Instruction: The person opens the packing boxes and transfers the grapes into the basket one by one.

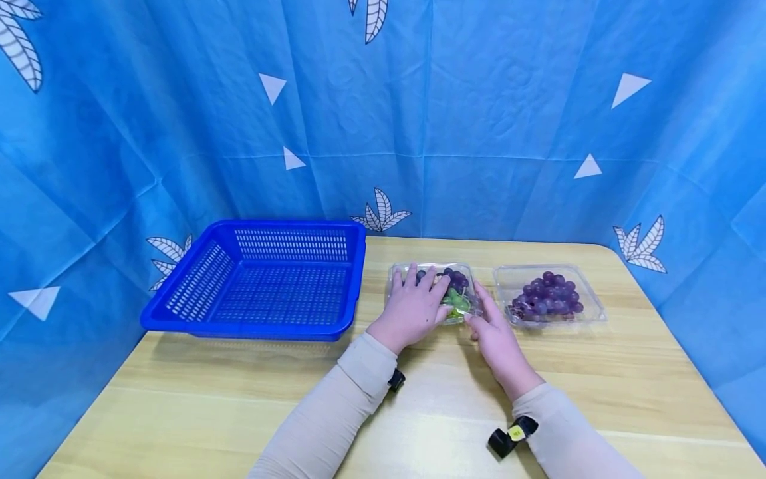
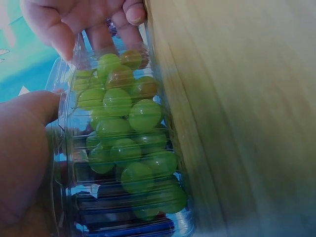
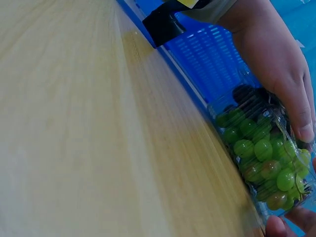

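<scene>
A clear plastic box (image 1: pixel 469 274) holds green grapes (image 2: pixel 118 103) and dark purple grapes (image 1: pixel 457 279). Across its lid rests my left hand (image 1: pixel 413 313), palm down with the fingers spread. My right hand (image 1: pixel 492 332) grips the box's right end, thumb toward the front corner and fingers along the side. In the left wrist view, the green grapes press near the ribbed front wall, and the right hand (image 2: pixel 74 19) shows at the far end. The left hand covers part of the lid in the head view.
Right of the hands sits another clear plastic box (image 1: pixel 589 306) with purple grapes (image 1: pixel 547 294). To the left stands a blue plastic basket (image 1: pixel 353 293) with slotted walls. All stand on a wooden table (image 1: pixel 628 372), with a blue curtain (image 1: pixel 467 133) behind.
</scene>
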### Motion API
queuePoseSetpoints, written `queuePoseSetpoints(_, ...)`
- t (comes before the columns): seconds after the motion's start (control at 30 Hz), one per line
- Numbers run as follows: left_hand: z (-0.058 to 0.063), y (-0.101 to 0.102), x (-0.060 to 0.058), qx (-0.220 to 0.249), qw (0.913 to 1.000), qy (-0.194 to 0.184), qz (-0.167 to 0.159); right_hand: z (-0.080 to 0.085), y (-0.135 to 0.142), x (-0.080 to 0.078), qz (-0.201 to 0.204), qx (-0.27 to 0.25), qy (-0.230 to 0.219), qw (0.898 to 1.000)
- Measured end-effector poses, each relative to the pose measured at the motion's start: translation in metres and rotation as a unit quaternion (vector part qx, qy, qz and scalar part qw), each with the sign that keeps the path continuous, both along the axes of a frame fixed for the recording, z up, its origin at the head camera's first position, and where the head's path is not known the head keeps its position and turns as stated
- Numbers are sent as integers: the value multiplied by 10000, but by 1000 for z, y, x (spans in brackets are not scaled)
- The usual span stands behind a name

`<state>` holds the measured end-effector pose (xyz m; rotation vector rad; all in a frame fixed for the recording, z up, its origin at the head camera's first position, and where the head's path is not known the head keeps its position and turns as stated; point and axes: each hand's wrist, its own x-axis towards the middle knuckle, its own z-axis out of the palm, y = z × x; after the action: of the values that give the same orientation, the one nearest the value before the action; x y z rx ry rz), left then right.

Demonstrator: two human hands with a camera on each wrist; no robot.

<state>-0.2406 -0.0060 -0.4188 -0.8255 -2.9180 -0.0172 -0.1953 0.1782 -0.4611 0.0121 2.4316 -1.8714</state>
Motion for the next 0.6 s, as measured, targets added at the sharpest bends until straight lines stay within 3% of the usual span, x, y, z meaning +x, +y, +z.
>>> queuePoseSetpoints(0.2, 3, -3, -3, 343, 9994, 35, 41, 0, -1, -3, -95, -254, 185, 9995)
queuePoseSetpoints(0.6, -1, -5, 1, 195, 9998, 70, 81, 4, 1, -1, -119, -100, -52, 9999)
